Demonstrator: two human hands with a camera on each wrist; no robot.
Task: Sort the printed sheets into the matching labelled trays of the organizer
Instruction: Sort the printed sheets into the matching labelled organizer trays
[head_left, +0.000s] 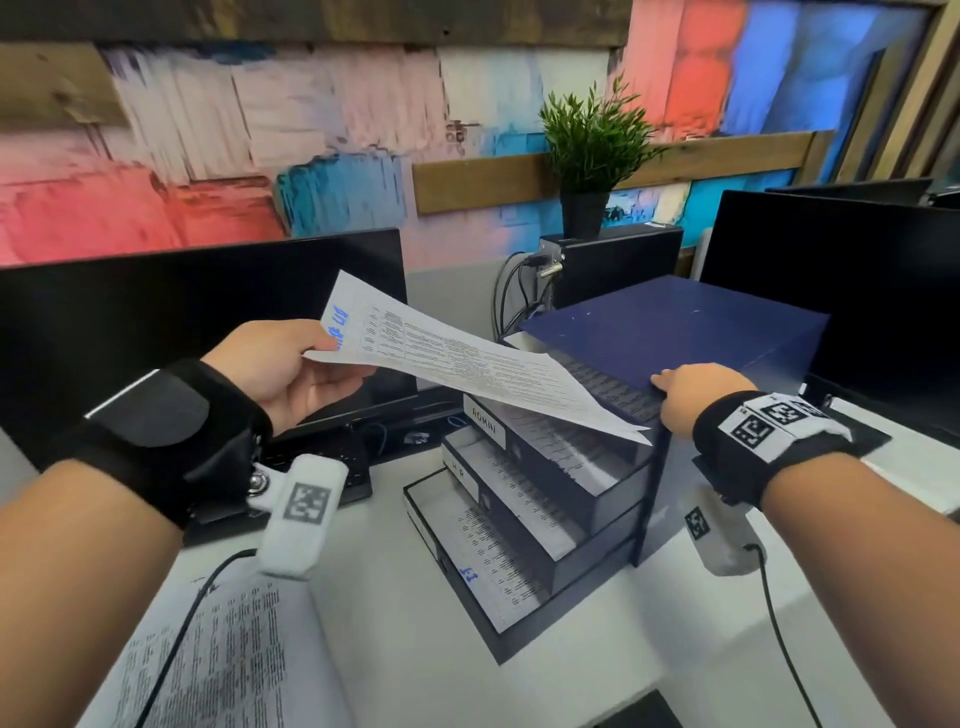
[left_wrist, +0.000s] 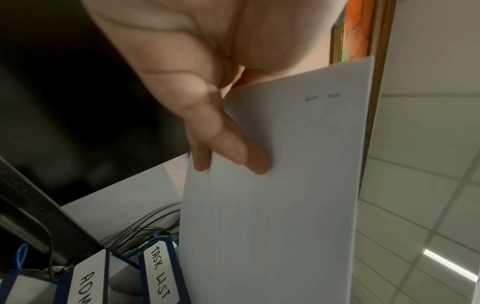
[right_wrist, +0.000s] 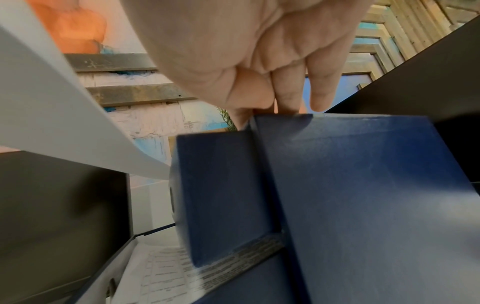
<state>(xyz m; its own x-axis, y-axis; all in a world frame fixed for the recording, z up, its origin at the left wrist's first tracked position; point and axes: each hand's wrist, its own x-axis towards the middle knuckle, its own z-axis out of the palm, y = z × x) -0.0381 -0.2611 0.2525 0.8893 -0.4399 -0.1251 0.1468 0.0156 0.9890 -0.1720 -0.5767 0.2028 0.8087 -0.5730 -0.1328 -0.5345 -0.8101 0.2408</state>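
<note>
Print in fine columns covers the loose sheets (head_left: 208, 649) on the tabletop (head_left: 395, 623) at the near left, too small to read. The left hand (head_left: 280, 369) pinches a printed sheet (head_left: 467, 364) by one corner, in the air over the organizer (head_left: 727, 338). The blue handwriting beside the thumb is half hidden. Tray labels read "TASK LIST" (left_wrist: 158, 273), "ADMIN" (head_left: 484, 427) and "H R" (head_left: 460, 469); the lowest tray's label is out of sight. The right hand (head_left: 696, 395) rests on the organizer's top front corner, fingers relaxed.

Blk monitor (head_left: 197, 322) left, kbd (head_left: 332, 457) below it, potted plant (head_left: 592, 150) at back by painted wall (head_left: 260, 145).
</note>
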